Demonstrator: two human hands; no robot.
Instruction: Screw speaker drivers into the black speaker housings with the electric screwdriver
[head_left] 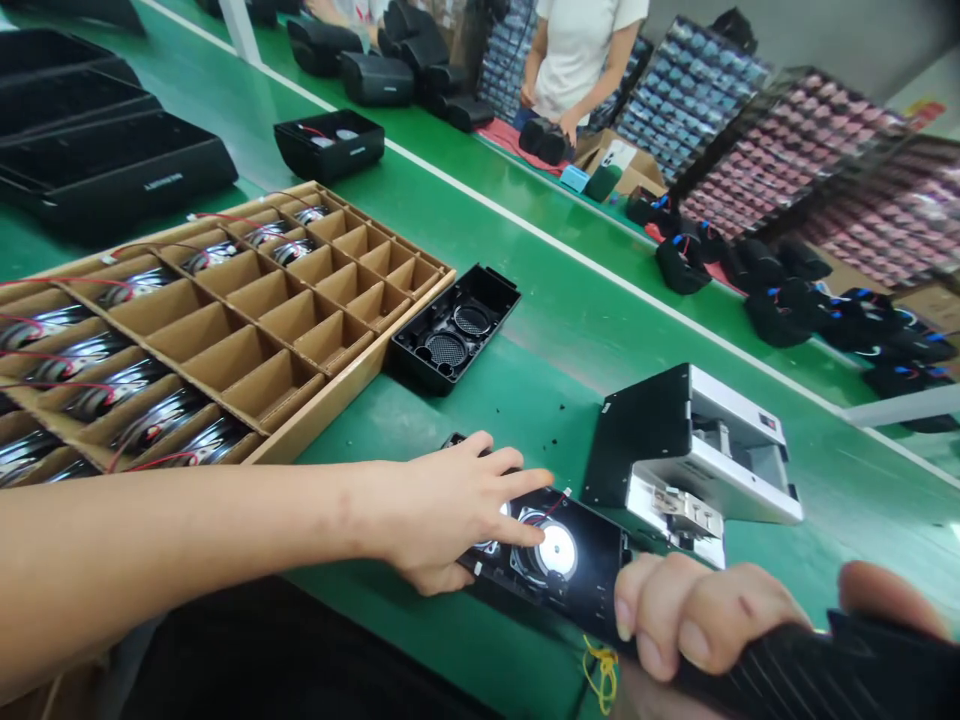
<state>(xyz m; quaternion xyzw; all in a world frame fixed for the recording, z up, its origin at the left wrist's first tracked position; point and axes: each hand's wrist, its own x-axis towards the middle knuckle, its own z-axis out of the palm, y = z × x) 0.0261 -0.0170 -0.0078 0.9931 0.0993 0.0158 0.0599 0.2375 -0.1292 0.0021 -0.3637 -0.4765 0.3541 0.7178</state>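
Note:
A black speaker housing (592, 575) lies on the green bench in front of me, with a silver-backed speaker driver (556, 550) seated in it and another partly covered by my fingers. My left hand (469, 510) holds the housing's left part, fingers spread across the top and thumb at the near edge. At the lower right, my right hand (705, 615) is wrapped around a black tool with a ribbed grip (787, 670). Its working end is hidden, and the fingers overlap the housing's right end. Yellow cord (602, 672) hangs beside this hand.
Left stands a divided cardboard box (352, 370) with several wired drivers. Beyond my left hand sits an open black casing (457, 330) with two grilles; a black-and-silver screw feeder (690, 460) stands right. Across the bench, a co-worker (577, 60) handles black units near stacked trays (690, 90).

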